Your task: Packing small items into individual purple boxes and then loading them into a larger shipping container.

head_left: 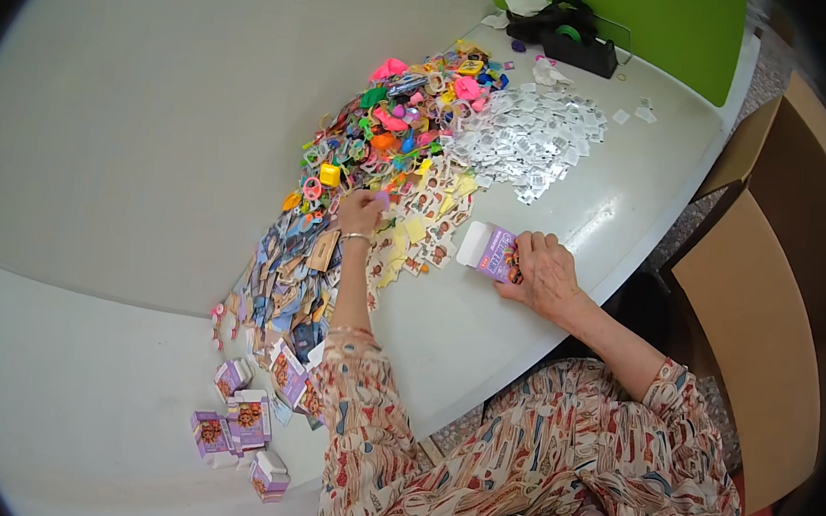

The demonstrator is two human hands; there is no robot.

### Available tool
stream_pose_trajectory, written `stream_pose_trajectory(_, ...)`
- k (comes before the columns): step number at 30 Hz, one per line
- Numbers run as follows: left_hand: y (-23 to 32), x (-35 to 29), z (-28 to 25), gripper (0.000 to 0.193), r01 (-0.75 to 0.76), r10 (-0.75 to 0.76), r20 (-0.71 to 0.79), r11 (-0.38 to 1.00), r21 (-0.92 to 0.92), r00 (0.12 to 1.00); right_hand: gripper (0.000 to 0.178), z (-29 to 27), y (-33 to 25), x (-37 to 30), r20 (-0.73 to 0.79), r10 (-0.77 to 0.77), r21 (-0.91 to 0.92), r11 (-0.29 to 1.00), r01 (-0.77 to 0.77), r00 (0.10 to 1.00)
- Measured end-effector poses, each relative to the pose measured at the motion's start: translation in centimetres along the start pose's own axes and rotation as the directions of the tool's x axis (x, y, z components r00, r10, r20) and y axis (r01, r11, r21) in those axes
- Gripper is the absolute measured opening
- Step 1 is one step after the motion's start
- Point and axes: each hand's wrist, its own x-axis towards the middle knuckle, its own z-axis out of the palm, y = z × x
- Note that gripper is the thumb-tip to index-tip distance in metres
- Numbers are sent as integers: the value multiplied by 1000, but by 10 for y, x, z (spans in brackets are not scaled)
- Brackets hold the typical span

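My right hand [547, 275] grips a small purple carton [498, 253] above the table, its white end flap standing out to the left. My left hand [362, 214] reaches to the lower edge of a heap of small colourful plastic trinkets [396, 119]. Its fingers are closed at a small purple piece [383, 199], whose exact kind I cannot make out. Beside that hand lie cream-coloured printed sheets [426, 222] and yellow slips. Under my left forearm spreads a pile of blue and brown paper pieces [284, 276].
Silvery white sachets [537, 136] form a heap at the back. Beyond them stands a black tape dispenser [580, 52] near a green panel [630, 21]. Several purple cartons [249, 419] lie at the lower left. A large open cardboard box [754, 288] stands on the right.
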Motion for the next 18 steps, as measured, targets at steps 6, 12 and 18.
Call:
stream_pose_trajectory(6,93,-85,63,9,-149,261,207,885,-441,943,58,0,29,-2,-49,27,19,999,-26,998)
stream_pose_trajectory(12,85,-133,92,14,-423,432,200,902,-89,879,65,5,17,1,-111,-23,174,984,42,994)
stream_pose_trajectory(18,93,-143,92,17,-421,437,37,884,-203,899,86,-5,20,-3,-10,40,243,969,-36,999)
